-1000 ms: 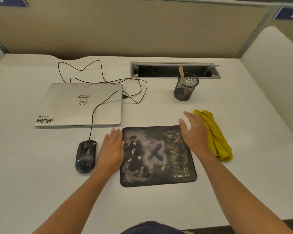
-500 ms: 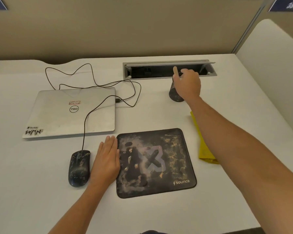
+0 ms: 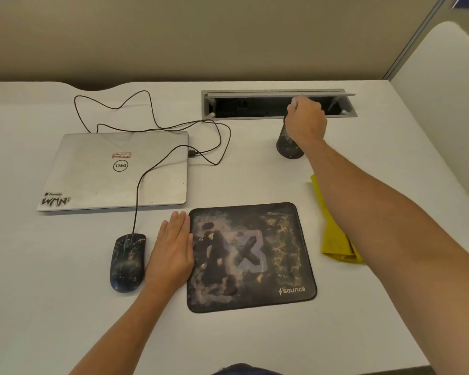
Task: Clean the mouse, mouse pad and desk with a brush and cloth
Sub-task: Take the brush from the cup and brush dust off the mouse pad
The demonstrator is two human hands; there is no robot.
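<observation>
Left hand (image 3: 173, 250) flat, fingers straight and together, palm down on the white tabletop (image 3: 52, 307); it sits between the black speckled wired mouse (image 3: 127, 262) and the dark stained rectangular mouse pad (image 3: 251, 257), fingertips touching the pad's left edge; mouse just beside the hand on its left, cable running up over the closed silver laptop (image 3: 114, 171). Right hand (image 3: 306, 121) reaches far back, fingers curled over the top of the black mesh pen cup (image 3: 289, 143); they look closed round something at the cup mouth (the hand covers it, so I cannot tell whether it is the brush); brush itself not visible. Cup stands upright just in front of the grey cable slot (image 3: 255, 105) in the tabletop. Crumpled yellow cloth (image 3: 333, 244) lies right of the mouse pad, partly hidden under the right forearm, apart from the pad. Pad surface shows dirty patches and yellowish specks; mouse is speckled the same way.
</observation>
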